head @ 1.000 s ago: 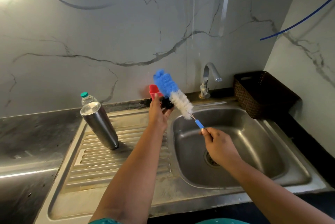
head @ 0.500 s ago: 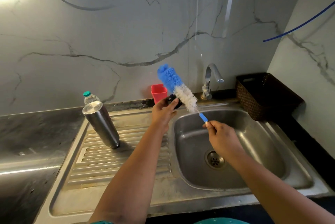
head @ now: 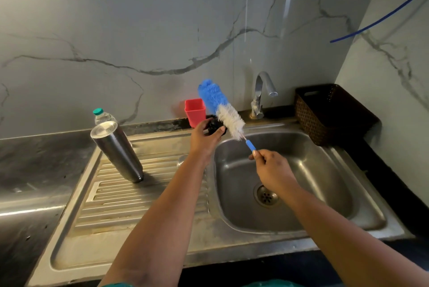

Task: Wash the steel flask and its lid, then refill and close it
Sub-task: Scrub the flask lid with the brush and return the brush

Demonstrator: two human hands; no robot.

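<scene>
My left hand [head: 204,138] pinches the black lid [head: 214,127] over the sink rim [head: 210,168], my right hand [head: 270,168] grips the brush [head: 220,110] — a hard scrub could flick the lid (wet, likely) away, toward the flask [head: 117,150] upended on the drainboard.

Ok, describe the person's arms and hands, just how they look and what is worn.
Both forearms are bare from elbow to wrist. The left hand and right hand wear no gloves, and no rings, watch or bangles show. At the bottom edge, teal-green cloth shows beneath both arms; whether it is sleeves or other clothing cannot be told.
</scene>
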